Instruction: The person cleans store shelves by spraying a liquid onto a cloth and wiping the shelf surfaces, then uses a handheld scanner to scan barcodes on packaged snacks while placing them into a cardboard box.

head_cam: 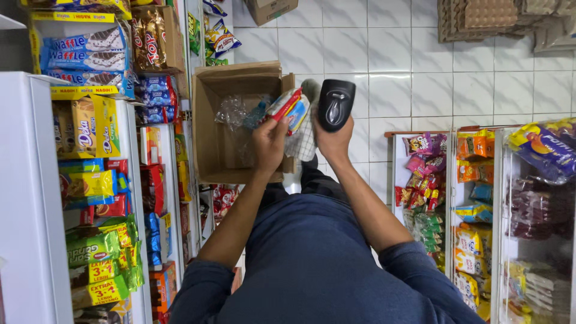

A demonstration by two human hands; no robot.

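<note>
My left hand [269,143] holds a small red, white and blue snack packet [289,109] over the edge of an open cardboard box [210,150]. My right hand [333,139] grips a black handheld barcode scanner [335,103], its head right beside the packet. A checked cloth [302,143] hangs between the two hands. Clear plastic wrapping [233,111] lies inside the box.
A white shelf rack [135,180] full of biscuit and wafer packets stands at the left. Another rack [456,198] with snack bags stands at the right. White floor tiles [390,66] lie beyond the box, with egg trays [480,18] and another carton [270,9] farther off.
</note>
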